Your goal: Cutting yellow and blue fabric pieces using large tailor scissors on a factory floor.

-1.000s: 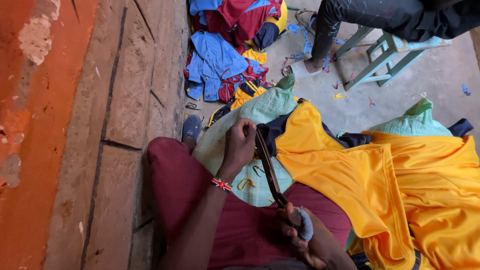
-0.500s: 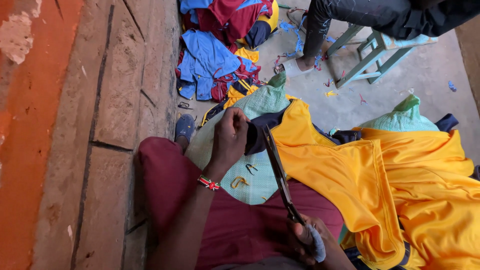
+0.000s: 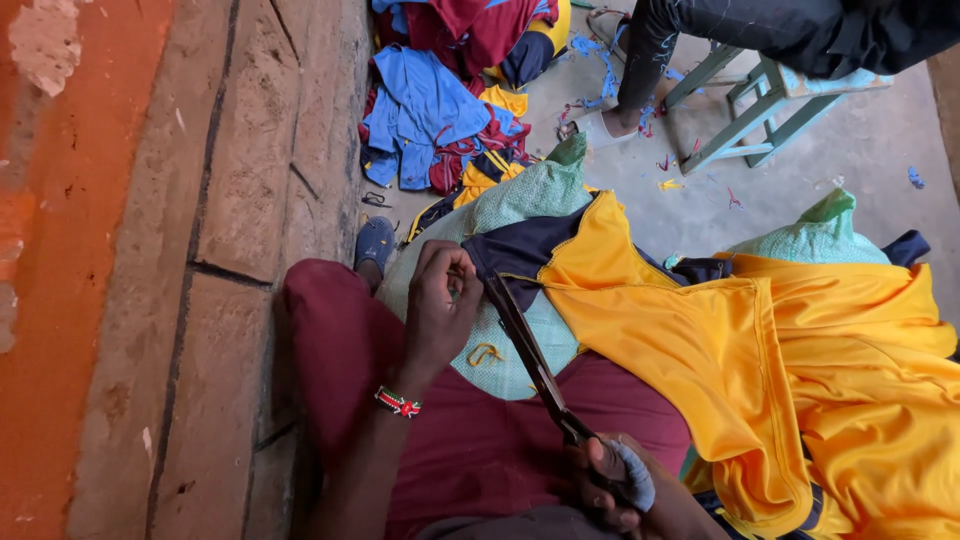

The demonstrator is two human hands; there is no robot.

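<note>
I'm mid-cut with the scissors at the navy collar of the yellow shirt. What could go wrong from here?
1. The left hand pinches the navy collar right at the tips of the scissors, so a closing cut may nick the fingers.
2. The blades lie across the green woven sack on the lap; they could snag it.
3. The yellow shirt lies bunched beside the blades, so an extra layer might get caught.

Right hand (image 3: 610, 485) (scissor grip) cut off below.
</note>
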